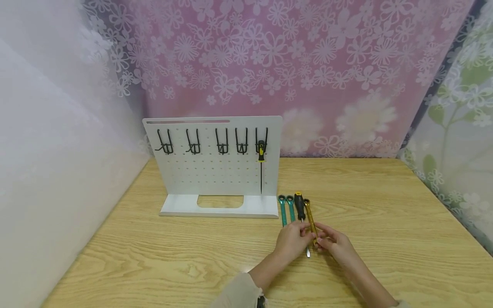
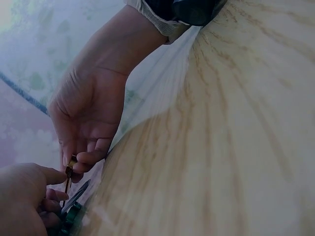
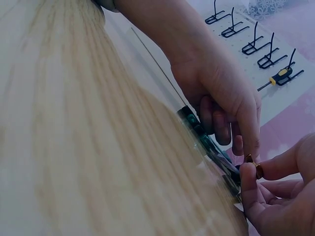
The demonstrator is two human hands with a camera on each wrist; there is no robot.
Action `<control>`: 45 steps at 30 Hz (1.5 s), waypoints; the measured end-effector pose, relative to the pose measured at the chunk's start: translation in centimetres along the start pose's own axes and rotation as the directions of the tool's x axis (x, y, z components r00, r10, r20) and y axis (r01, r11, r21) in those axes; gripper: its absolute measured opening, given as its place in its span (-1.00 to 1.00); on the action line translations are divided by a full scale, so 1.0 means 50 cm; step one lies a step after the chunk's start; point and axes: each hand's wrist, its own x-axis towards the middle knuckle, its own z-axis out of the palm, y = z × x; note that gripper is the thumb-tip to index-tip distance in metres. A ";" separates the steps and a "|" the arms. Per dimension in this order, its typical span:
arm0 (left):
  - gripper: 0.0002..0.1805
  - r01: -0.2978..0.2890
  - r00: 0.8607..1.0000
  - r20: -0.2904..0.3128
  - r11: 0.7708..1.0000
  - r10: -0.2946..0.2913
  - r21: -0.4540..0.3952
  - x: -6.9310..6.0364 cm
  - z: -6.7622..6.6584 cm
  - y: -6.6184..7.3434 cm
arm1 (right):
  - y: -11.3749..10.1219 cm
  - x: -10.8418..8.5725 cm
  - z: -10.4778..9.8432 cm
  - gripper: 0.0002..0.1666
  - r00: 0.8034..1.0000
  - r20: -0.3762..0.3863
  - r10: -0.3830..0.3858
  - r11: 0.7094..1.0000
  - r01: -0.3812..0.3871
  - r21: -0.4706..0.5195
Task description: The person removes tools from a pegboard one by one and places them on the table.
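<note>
A gold ratcheting combination wrench [image 1: 310,214] lies between the two hands, its ring end pointing away from the person. My right hand [image 1: 340,248] pinches it near the lower end with thumb and fingers. From the other side, my left hand [image 1: 292,240] also grips the lower part with its fingertips. In the right wrist view, the fingertips of both hands meet at the wrench's near end [image 3: 259,171]. Just left of it is a black-and-yellow screwdriver [image 1: 299,206], its shaft partly under the left hand. Two teal wrenches [image 1: 283,209] lie farther left, their lower parts hidden by that hand.
A white pegboard stand [image 1: 219,175] stands left of the tools, with several black wire hooks [image 1: 192,143] along its upper part. On the rightmost hook hangs a small black-and-yellow screwdriver [image 1: 261,154]. Flowered cloth [image 1: 239,55] hangs behind the wooden table [image 1: 173,265].
</note>
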 end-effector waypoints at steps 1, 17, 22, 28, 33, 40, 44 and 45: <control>-0.72 0.002 1.000 0.002 1.000 -0.002 0.000 0.000 0.000 0.000 | 0.001 0.000 0.000 -0.42 1.000 -0.002 0.001 1.000 -0.001 -0.003; -0.72 -0.021 1.000 0.016 0.997 0.019 0.077 0.003 0.003 -0.006 | -0.004 -0.004 0.003 -0.28 0.999 -0.029 0.023 0.988 -0.027 -0.153; -0.70 -0.016 0.999 0.031 0.995 0.014 0.099 0.003 0.006 -0.010 | 0.000 -0.003 0.004 -0.28 0.999 -0.044 -0.008 0.978 -0.001 -0.211; -0.71 -0.042 0.999 0.028 0.991 0.039 0.127 0.005 0.007 -0.013 | 0.002 -0.002 0.007 -0.31 0.997 -0.059 -0.039 0.969 0.023 -0.247; -0.69 -0.046 0.999 0.027 0.991 0.043 0.126 0.005 0.006 -0.014 | -0.001 -0.002 0.010 -0.35 0.996 -0.084 -0.040 0.957 0.013 -0.291; -0.68 -0.049 0.998 0.033 0.990 0.045 0.134 0.005 0.005 -0.013 | 0.003 -0.002 0.009 -0.36 0.993 -0.088 -0.074 0.937 0.039 -0.348; -0.68 -0.048 0.998 0.033 0.991 0.044 0.127 0.003 0.004 -0.011 | 0.008 0.000 0.010 -0.38 0.991 -0.094 -0.096 0.927 0.054 -0.372; -0.68 -0.049 0.998 0.033 0.990 0.046 0.129 0.003 0.004 -0.011 | 0.009 0.001 0.010 -0.39 0.990 -0.095 -0.100 0.924 0.058 -0.377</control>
